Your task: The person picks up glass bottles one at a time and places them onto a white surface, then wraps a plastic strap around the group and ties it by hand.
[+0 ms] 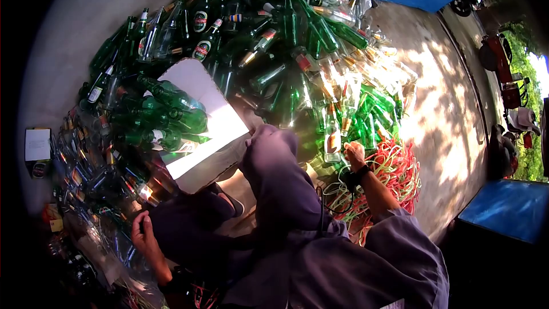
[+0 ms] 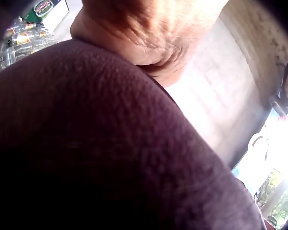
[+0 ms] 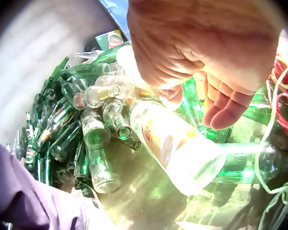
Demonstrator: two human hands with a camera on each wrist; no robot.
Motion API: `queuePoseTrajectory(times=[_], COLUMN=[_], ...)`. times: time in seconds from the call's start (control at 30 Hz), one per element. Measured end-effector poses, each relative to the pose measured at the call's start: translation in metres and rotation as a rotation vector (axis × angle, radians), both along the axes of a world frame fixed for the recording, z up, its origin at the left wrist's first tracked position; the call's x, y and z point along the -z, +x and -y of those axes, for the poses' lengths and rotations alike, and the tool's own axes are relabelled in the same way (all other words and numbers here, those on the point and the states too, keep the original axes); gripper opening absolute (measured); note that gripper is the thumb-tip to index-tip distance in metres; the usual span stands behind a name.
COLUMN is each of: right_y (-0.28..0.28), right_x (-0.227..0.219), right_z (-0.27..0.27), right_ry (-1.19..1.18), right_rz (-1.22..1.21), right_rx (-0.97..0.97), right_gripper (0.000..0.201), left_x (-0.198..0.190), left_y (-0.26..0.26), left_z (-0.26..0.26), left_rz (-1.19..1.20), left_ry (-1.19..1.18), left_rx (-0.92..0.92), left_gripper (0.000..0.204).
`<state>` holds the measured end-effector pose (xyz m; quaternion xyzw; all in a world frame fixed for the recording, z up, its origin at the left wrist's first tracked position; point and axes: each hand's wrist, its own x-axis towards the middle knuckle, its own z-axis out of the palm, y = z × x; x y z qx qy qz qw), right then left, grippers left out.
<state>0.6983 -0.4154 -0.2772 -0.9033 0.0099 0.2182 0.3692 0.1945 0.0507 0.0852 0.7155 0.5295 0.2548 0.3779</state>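
- Outward of the left hand, a heap of slim clear bottles [image 1: 86, 173] lies criss-crossed; shift one there and its neighbours could well roll, so a light lift beats a tug.
- The left hand [image 1: 146, 237] sits beside a dark trouser leg [image 1: 186, 223], fingers loosely bent, thumb apart, nothing in them that I can see.
- Between the two hands, farther out, a pale-sided carton [image 1: 226, 117] bears green bottles [image 1: 191, 119] laid close together. Its side looks stiff and papery, with a rough cut edge; the glass is smooth, round-shouldered and slick, so each wants setting down softly.
- Just beside the right hand's grip is the labelled clear bottle [image 3: 168, 139], a straight glass cylinder with a paper label. I'd take it round the body, where it is broadest, and keep clear of the necks around it.
- The right hand [image 3: 206, 43] hangs over it, fingers softly curved and parted from the thumb, closed on nothing visible; glare is strong there, so the thumb may be brushing glass.
- Near the right hand, on its outer side, a springy tangle of red and pale green strapping [image 1: 400, 169] loops about. Flat, thin strands like those snag easily, so fingers should lift free of them.
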Motion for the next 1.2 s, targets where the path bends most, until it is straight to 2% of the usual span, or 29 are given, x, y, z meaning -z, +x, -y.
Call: queuePoseTrajectory(times=[0.07,0.1,0.13,0.23,0.37,0.47,0.5,0.53,0.57,0.67,0.7,0.73,0.77,0.8,0.83,0.87,0.93,0.97,1.0,1.03,1.07,1.1,1.13,1.17,1.2], right_y=[0.007,0.004,0.004,-0.002,-0.025,-0.039,-0.042,-0.043,-0.042,-0.045,-0.044,-0.044,-0.043,-0.043,-0.045,-0.044,-0.043,-0.041,-0.04,-0.038,-0.04,-0.043,-0.047,-0.057,-0.06], right_x=[0.028,0.017,0.016,0.005,0.004,0.017,0.019,0.03,0.044,-0.064,-0.061,-0.032,0.023,0.03,0.034,0.038,0.036,0.033,0.008,0.0,-0.005,-0.003,-0.002,0.001,0.021], right_z=[0.018,0.015,0.014,0.01,-0.002,-0.002,-0.005,-0.001,-0.003,-0.069,-0.074,-0.069,-0.055,-0.059,-0.055,-0.052,-0.051,-0.046,-0.047,-0.045,-0.047,-0.044,-0.041,-0.04,-0.026], right_ry=[0.179,0.17,0.168,0.311,0.274,0.374,0.319,0.256,0.419,0.146,0.062,0.063,-0.107,-0.278,-0.153,-0.152,-0.027,-0.027,-0.251,-0.473,-0.473,-0.198,0.07,0.291,0.352], right_rz=[0.178,0.068,0.063,-0.1,-0.298,-0.263,0.045,0.355,0.088,-0.203,-0.271,-0.273,0.229,0.739,0.312,0.313,0.767,0.767,0.578,0.373,0.373,0.294,0.212,-0.005,0.196], right_rx=[-0.195,-0.104,-0.103,-0.311,-0.247,-0.207,-0.407,-0.599,-0.375,-0.217,-0.236,-0.237,-0.473,-0.69,-0.465,-0.466,-0.615,-0.615,-0.828,-1.027,-1.027,-0.825,-0.614,-0.36,-0.498], right_gripper=[0.021,0.022,0.022,0.025,0.031,0.041,0.049,0.067,0.056,0.046,0.038,0.038,0.038,0.042,0.04,0.04,0.039,0.039,0.026,0.035,0.035,0.025,0.031,0.029,0.028], left_x=[0.003,0.005,0.004,0.001,0.001,-0.003,-0.004,-0.004,-0.002,0.005,0.006,0.005,0.005,0.005,0.005,0.004,0.003,0.003,0.003,0.004,0.005,0.006,0.007,0.007,0.008], left_y=[-0.003,-0.003,-0.003,0.002,0.004,0.01,0.012,0.011,0.011,0.007,0.006,0.006,0.007,0.008,0.009,0.009,0.01,0.01,0.01,0.009,0.007,0.006,0.005,0.004,0.003], left_z=[-0.002,-0.002,-0.002,-0.002,-0.002,-0.001,-0.001,-0.001,-0.002,-0.006,-0.007,-0.007,-0.006,-0.006,-0.006,-0.006,-0.005,-0.005,-0.005,-0.005,-0.006,-0.007,-0.008,-0.008,-0.009], left_rz=[-0.011,-0.018,-0.022,-0.061,-0.069,-0.083,-0.094,-0.095,-0.081,-0.066,-0.063,-0.065,-0.081,-0.097,-0.097,-0.097,-0.097,-0.098,-0.1,-0.1,-0.102,-0.104,-0.105,-0.107,-0.11], left_ry=[0.015,0.03,0.027,0.04,0.045,0.045,0.052,0.052,0.051,0.045,0.042,0.042,0.051,0.06,0.061,0.061,0.06,0.062,0.063,0.062,0.062,0.061,0.061,0.06,0.058], left_rx=[0.004,0.008,0.009,0.015,0.025,0.018,0.019,0.019,0.021,0.022,0.02,0.019,0.018,0.018,0.017,0.017,0.017,0.017,0.017,0.017,0.019,0.021,0.021,0.025,0.029], left_gripper=[0.021,0.021,0.021,0.022,0.022,0.021,0.021,0.021,0.021,0.02,0.02,0.02,0.019,0.019,0.019,0.019,0.019,0.019,0.019,0.019,0.019,0.019,0.019,0.02,0.02])
